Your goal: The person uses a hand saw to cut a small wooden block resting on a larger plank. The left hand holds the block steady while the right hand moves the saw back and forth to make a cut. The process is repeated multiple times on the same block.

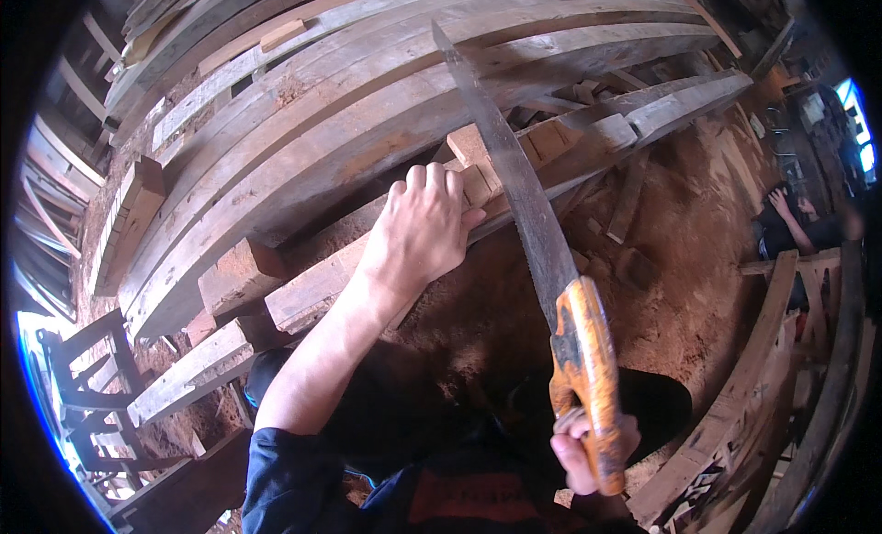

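Note:
My right hand point(579, 451) is wrapped round the worn orange-and-black handle of a handsaw point(519, 180). Its long dark blade points up and away to the left, passing over a wooden beam point(317, 281). Whether the teeth touch the wood, I cannot tell. The fingers of my left hand point(420, 221) are curled over this beam, left of the blade, knuckles up. Just past those fingers a small wood block point(469, 146) sits beside the blade. Cut lines mark the timber right of the blade point(548, 141).
Long grey planks point(367, 120) lie side by side beyond the beam. A squared block point(241, 275) props the left end. Sawdust covers the ground point(661, 286). Curved timbers point(744, 405) stand at right, near another person point(795, 221). A dark wooden frame point(92, 369) is at left.

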Motion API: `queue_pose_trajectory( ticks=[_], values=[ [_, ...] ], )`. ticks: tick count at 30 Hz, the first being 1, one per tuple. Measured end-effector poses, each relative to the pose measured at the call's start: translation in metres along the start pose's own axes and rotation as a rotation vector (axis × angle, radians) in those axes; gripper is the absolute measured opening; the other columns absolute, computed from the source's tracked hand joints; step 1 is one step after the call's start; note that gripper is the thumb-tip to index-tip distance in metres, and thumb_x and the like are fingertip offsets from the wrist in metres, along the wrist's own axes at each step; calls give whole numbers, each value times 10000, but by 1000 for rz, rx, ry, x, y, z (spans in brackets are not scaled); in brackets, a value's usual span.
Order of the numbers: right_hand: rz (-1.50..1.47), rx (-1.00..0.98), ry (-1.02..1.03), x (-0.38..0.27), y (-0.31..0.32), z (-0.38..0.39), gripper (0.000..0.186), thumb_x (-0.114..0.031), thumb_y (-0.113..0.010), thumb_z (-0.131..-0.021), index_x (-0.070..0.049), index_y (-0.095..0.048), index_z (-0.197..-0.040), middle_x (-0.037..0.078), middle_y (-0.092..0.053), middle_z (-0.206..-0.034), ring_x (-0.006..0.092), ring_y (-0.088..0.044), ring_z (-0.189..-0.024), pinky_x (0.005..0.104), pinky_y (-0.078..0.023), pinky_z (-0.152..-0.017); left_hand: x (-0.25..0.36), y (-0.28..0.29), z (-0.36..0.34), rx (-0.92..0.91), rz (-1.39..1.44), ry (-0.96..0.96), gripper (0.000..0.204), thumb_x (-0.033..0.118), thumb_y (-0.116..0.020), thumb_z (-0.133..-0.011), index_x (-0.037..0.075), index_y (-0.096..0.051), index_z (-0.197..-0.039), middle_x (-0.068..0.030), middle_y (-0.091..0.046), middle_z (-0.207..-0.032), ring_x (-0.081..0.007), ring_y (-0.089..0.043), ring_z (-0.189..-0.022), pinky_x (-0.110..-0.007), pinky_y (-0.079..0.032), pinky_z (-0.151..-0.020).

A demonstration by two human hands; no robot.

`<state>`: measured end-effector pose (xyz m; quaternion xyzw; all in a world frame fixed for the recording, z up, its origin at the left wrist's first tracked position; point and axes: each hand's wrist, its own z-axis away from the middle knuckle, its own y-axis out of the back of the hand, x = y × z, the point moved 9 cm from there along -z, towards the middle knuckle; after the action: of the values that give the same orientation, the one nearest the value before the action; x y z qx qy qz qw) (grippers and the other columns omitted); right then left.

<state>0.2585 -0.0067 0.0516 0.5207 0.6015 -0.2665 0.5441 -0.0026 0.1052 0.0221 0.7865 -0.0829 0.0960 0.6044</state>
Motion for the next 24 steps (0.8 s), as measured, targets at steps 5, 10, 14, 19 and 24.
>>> queue_pose_trajectory(
  ticks=[5,10,14,19,24],
  values=[
    [-854,147,-383,57,17,12,197,17,-710,-741,-40,-554,-845,71,-590,-657,164,-554,-502,292,-462,-524,4,0,1,38,-12,-21,386,327,-608,-905,-41,-521,-982,-182,-548,-943,-336,-565,-922,-426,-471,-792],
    [-718,-2,-132,36,-2,10,227,52,-673,-726,-52,-507,-839,87,-555,-698,182,-498,-548,311,-443,-545,4,3,4,50,2,-23,377,332,-601,-904,-30,-519,-972,-177,-544,-936,-327,-564,-915,-422,-466,-774],
    [-692,52,-48,26,-3,-4,269,91,-631,-715,-31,-459,-882,97,-549,-709,188,-502,-568,325,-454,-558,5,4,6,81,19,-58,376,344,-587,-912,-23,-517,-962,-172,-540,-926,-325,-566,-905,-420,-468,-779],
    [-515,114,-12,31,0,-25,248,87,-616,-735,-37,-461,-883,103,-541,-686,192,-519,-559,324,-457,-535,6,4,9,103,12,-71,384,351,-581,-914,-24,-514,-959,-174,-545,-930,-323,-565,-928,-413,-473,-813],
    [-473,-74,47,28,-22,-56,168,61,-470,-826,-52,-387,-918,96,-447,-699,168,-447,-542,322,-432,-553,6,7,11,140,-18,-82,393,357,-580,-913,-27,-523,-970,-173,-552,-941,-323,-570,-928,-409,-473,-816]
  ],
)
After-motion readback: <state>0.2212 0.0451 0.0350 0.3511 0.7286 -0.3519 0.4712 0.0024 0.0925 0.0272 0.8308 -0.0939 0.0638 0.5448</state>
